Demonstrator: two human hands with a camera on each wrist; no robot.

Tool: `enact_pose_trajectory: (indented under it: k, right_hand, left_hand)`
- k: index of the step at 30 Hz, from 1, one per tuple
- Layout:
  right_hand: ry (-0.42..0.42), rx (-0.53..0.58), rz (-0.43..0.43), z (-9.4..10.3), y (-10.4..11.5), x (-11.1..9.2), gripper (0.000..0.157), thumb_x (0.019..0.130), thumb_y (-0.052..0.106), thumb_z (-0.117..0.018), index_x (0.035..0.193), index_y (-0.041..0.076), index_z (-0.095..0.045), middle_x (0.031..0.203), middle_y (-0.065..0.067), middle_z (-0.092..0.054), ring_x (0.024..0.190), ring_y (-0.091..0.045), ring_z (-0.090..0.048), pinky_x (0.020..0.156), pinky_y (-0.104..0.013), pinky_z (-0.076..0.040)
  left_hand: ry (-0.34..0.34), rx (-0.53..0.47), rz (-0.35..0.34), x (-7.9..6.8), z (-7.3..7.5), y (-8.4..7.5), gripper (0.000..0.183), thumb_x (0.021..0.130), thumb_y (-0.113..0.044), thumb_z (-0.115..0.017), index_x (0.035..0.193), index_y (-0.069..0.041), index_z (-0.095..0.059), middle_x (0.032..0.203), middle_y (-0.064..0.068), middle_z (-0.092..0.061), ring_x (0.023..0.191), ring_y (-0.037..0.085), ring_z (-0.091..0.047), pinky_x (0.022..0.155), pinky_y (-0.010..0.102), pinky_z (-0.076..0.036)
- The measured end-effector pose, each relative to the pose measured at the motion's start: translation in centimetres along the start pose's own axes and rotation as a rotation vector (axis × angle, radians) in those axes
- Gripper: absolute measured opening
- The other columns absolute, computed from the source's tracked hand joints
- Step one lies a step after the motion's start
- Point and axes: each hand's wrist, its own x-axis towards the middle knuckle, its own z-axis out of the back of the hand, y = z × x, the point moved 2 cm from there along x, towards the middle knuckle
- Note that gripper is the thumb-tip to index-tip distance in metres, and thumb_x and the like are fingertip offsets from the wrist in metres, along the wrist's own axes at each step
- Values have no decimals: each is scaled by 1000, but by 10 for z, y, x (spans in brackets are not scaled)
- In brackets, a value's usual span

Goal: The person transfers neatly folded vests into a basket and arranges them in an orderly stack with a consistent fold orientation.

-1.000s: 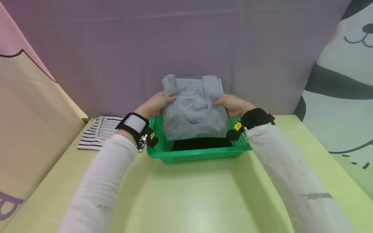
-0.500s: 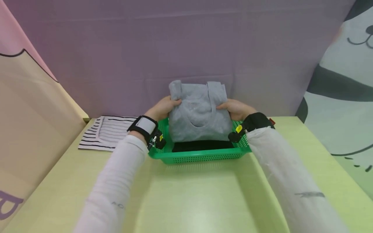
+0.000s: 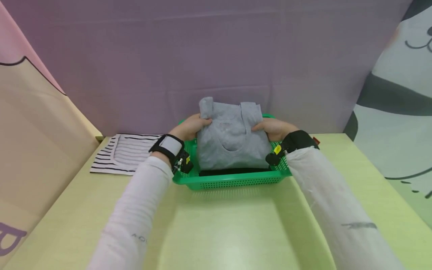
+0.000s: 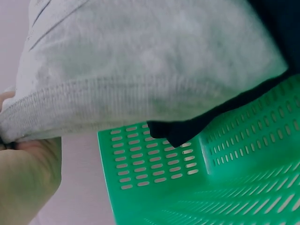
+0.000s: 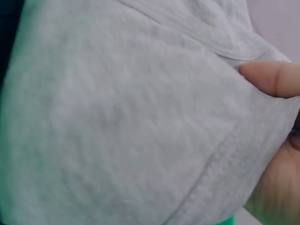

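A folded grey garment [image 3: 233,140], its strap-like bands at the top, is held tilted over the green basket [image 3: 236,182]. My left hand [image 3: 191,126] pinches its left edge, thumb in front. On the opposite edge my right hand [image 3: 274,128] grips the cloth, its thumb also on the front face. Under the garment's lower edge a strip of black cloth [image 3: 236,171] shows inside the basket. Up close in the left wrist view, the dark cloth [image 4: 176,132] lies just below the grey hem. The fingers behind the garment are hidden in the head view.
A folded black-and-white striped garment [image 3: 129,154] lies on the pale wooden table [image 3: 222,225], left of the basket. A purple curtain [image 3: 219,56] hangs right behind the table's far edge. Printed cloths hang at both sides.
Both hands have lowered the grey garment further into the basket and shifted it slightly right. Less of the black cloth shows below it now.
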Motion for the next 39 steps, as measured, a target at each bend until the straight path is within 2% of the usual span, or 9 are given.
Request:
enact_pose_trajectory:
  k: [11,18,23,28,34,39]
  right_hand:
    - [72,-104,-74,4,-5,-3,57,101,8,-36,148,4,-5,148,-18,-19,135,-34,-27,111,-49,-27]
    - [98,-131,-122,7,-11,-4,52,99,8,-38,143,3,-11,142,-14,-27,128,-29,-35,106,-41,-34]
    - [146,-131,-139,7,-19,0,51,97,4,-39,143,3,-16,137,-12,-35,123,-24,-41,103,-38,-38]
    - [156,-138,-138,7,-30,5,52,97,4,-39,144,2,-16,139,-13,-34,124,-25,-41,104,-39,-37]
    - [101,-116,-155,8,-44,13,56,98,6,-37,146,1,-9,147,-18,-22,133,-32,-29,112,-47,-26]
    - [74,-96,-159,11,-48,17,58,98,5,-38,147,2,-6,151,-19,-17,136,-33,-25,114,-49,-22]
  left_hand:
    - [78,28,60,0,-3,2,48,102,-16,-39,147,-7,-23,146,17,-35,132,32,-38,108,46,-36]
    - [138,36,92,0,-8,3,45,102,-13,-36,145,-6,-25,143,16,-35,127,29,-40,106,44,-37]
    - [163,44,156,5,-12,10,47,103,-12,-36,147,-8,-22,144,16,-34,127,29,-40,106,44,-37]
    - [143,24,189,14,-13,23,49,102,-12,-38,148,-7,-21,146,17,-32,133,32,-36,110,47,-33]
    - [116,-14,191,22,-17,36,47,102,-11,-37,146,-4,-22,146,18,-31,134,32,-34,111,47,-30]
    - [93,-24,193,28,-19,40,49,102,-13,-38,148,-8,-21,147,17,-32,135,32,-34,111,48,-30]
